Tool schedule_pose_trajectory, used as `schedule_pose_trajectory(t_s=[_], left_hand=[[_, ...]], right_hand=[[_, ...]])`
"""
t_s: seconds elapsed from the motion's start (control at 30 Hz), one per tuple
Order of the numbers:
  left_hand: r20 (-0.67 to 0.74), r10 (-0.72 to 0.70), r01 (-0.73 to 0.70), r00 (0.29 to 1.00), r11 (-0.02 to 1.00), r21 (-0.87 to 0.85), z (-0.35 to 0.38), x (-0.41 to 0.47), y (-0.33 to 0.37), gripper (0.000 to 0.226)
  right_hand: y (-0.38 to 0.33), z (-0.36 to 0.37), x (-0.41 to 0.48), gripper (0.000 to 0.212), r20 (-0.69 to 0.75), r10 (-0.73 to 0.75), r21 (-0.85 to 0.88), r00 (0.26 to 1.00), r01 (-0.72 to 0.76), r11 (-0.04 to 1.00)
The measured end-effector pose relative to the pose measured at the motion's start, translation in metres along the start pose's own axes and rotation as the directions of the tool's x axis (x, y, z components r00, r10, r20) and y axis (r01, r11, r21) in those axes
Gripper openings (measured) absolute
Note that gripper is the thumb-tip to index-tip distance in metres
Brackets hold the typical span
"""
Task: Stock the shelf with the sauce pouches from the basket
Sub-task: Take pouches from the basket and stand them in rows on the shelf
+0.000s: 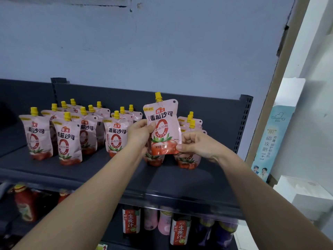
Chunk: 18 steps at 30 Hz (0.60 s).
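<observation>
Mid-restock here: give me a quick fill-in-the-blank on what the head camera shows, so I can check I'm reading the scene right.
1. The raised pouch has a cap coloured ____.
2. The right hand pinches that pouch's lower ____ corner.
3. The left hand grips its ____ edge.
4. The dark bottles stand on the level ____ the shelf holding the pouches.

Missing words: yellow; right; left; below.
</observation>
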State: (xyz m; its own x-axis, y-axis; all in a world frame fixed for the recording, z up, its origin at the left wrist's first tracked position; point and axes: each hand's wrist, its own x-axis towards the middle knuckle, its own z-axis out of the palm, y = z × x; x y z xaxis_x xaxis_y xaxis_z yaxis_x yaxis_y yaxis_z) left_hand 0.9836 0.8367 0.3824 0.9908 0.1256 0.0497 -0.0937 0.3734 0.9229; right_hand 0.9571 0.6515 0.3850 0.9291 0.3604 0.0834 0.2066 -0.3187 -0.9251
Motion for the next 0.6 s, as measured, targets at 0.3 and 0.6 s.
schedule_pose_trajectory(t_s=[0.3, 0.6], left_hand=[[-0.04, 0.055, -0.055, 0.998, 0.998, 0.012, 0.002, -0.002, 0.0, 0.011], [-0.063, 0.011, -0.011, 0.998, 1.0, 0.007, 0.008, -0.002, -0.005, 0.011]], right_hand=[[0.01, 0.013, -0.008, 0.049, -0.168, -0.146, -0.285, 0.975, 0.094, 0.954], [0.025, 0.023, 0.006, 0.085, -0.169, -0.47, -0.793, 0.866, 0.164, 0.587]])
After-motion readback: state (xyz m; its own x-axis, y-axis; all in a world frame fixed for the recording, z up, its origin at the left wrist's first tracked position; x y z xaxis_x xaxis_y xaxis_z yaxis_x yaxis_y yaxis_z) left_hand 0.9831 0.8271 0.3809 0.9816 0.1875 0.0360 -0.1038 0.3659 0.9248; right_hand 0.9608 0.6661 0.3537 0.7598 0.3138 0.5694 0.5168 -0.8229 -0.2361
